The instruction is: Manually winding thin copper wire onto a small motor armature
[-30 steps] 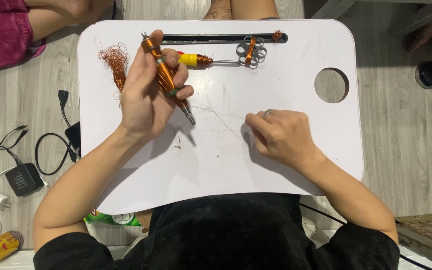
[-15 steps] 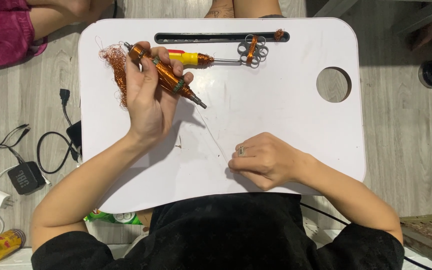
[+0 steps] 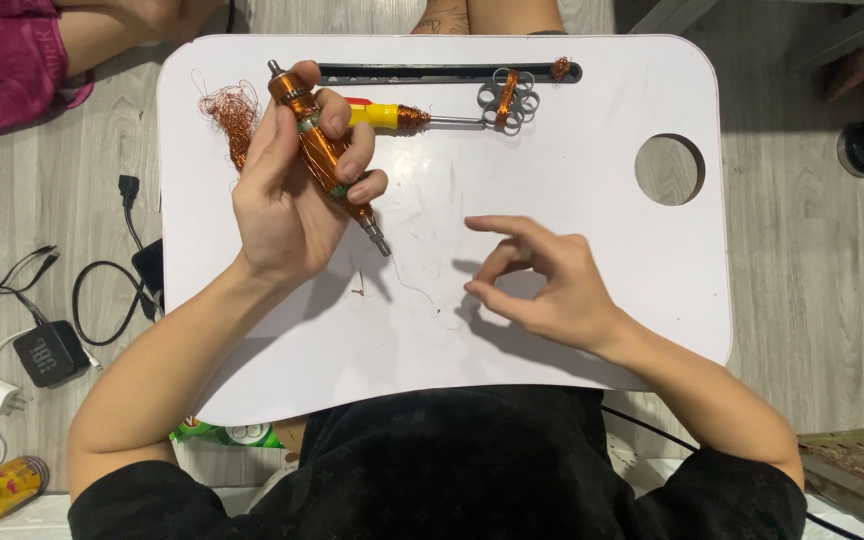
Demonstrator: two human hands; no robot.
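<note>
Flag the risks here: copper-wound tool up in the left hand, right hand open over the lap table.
1. A very thin wire strand trails from the tip of the copper-wound tool in the left hand. The right hand is open and seems not to grip it, so it could slacken, kink or snap.
2. The loose copper wire tangle lies right beside the left hand and might snag.
3. The yellow-handled tool sits close behind the fingers; a sweep could knock it.

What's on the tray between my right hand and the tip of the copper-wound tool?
In the head view, mostly bare white tray lies between the right hand and the tool tip; only a thin strand of wire trails down from the tip.
</note>
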